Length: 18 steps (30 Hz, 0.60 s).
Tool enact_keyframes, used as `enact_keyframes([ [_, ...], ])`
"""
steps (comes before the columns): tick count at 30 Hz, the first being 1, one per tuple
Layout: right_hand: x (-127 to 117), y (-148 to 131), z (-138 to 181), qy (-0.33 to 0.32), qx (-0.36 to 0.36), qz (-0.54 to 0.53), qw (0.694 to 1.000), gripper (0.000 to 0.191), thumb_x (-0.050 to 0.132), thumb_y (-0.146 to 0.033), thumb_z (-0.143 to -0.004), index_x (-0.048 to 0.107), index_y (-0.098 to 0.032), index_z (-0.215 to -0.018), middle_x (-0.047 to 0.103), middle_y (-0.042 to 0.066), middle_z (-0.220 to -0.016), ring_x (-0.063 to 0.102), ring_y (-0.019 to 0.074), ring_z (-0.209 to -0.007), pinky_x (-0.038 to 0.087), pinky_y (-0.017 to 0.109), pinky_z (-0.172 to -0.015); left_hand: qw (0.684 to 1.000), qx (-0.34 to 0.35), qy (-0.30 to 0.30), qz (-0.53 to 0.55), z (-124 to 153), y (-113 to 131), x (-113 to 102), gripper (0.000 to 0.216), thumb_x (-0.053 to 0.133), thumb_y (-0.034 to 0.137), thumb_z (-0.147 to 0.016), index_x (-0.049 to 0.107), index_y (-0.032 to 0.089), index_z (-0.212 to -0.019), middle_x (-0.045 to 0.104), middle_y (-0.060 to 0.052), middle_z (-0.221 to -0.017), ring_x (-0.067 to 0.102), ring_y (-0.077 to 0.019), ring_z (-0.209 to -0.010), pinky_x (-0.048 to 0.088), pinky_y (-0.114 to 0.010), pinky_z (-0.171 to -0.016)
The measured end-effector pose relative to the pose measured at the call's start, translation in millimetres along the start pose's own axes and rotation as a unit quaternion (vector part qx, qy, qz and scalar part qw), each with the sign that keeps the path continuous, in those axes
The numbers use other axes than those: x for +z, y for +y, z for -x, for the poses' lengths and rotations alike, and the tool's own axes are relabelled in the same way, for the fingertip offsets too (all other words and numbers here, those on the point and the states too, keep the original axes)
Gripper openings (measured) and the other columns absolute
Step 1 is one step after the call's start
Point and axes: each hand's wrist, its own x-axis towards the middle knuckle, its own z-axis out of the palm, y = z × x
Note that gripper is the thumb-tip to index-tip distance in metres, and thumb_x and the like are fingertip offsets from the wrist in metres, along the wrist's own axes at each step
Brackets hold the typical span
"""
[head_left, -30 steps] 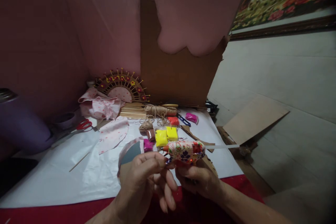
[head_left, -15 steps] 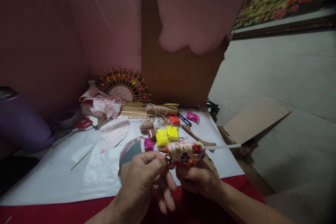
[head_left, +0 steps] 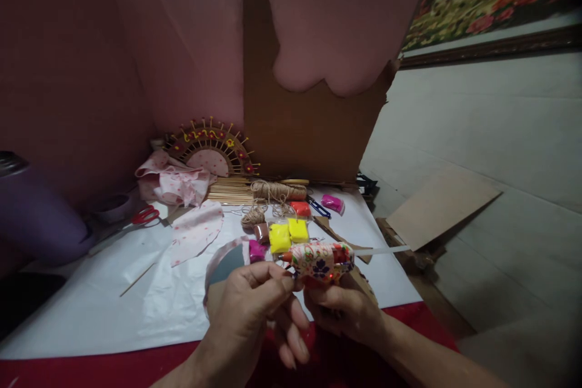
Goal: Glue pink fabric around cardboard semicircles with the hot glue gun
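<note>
A flower-patterned glue gun (head_left: 322, 262) is gripped by its handle in my right hand (head_left: 352, 312); its orange nozzle points left and a red light glows on its side. A pale glue stick (head_left: 382, 250) juts out of its back. Just below the nozzle, thumb and forefinger of my left hand (head_left: 252, 309) are pinched together, the other fingers loosely curled. What the pinch holds, if anything, is too small to make out. Partly behind that hand lies a rounded blue-grey piece (head_left: 226, 270) with a pink fabric edge.
Beyond my hands are yellow clay packets (head_left: 279, 237), a twine roll (head_left: 278, 190), thin wooden sticks (head_left: 231, 190) and a decorated half-round fan (head_left: 209, 160). Pink dotted fabric (head_left: 197, 231), red-handled scissors (head_left: 145, 215) and a purple bottle (head_left: 40, 212) are at left. Cardboard (head_left: 309, 133) stands behind.
The view has shifted very slightly. My left hand has edged a little right, closer to the glue gun's front; the right hand keeps its grip.
</note>
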Motion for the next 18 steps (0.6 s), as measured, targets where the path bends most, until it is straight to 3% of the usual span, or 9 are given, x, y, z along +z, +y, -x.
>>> enact_keyframes([
  [6,2.3,-1.8,-0.2,0.010,0.010,-0.035,0.999,0.020,0.061,-0.032,-0.067,0.055,-0.015,-0.058,0.036,-0.008,-0.037,0.026,0.0046,-0.030,0.019,0.018,-0.030,1.000,0.010,0.007,-0.013,0.9,2.1,5.0,0.025,0.065,0.031,-0.074,0.054,0.015,-0.060,0.068,-0.006,-0.050,0.062,-0.0151,-0.034,0.044,-0.017,-0.029],
  [12,-0.9,2.9,1.5,0.018,0.010,-0.063,0.998,0.014,0.062,-0.027,-0.067,0.056,-0.015,-0.065,0.039,-0.008,-0.041,0.028,0.0048,-0.033,0.022,0.018,-0.033,1.000,-0.002,0.008,0.024,3.7,5.2,7.6,0.010,0.063,0.019,-0.063,0.054,0.016,-0.064,0.070,-0.008,-0.052,0.065,-0.0194,-0.038,0.046,-0.020,-0.032],
  [18,-1.7,5.2,1.2,0.024,-0.003,-0.021,0.999,0.016,0.062,-0.029,-0.069,0.058,-0.014,-0.065,0.037,-0.009,-0.038,0.026,0.0047,-0.030,0.019,0.018,-0.031,1.000,0.001,0.015,-0.010,2.1,2.7,4.7,0.022,0.065,0.029,-0.073,0.055,0.015,-0.060,0.069,-0.006,-0.051,0.063,-0.0167,-0.035,0.045,-0.019,-0.030],
])
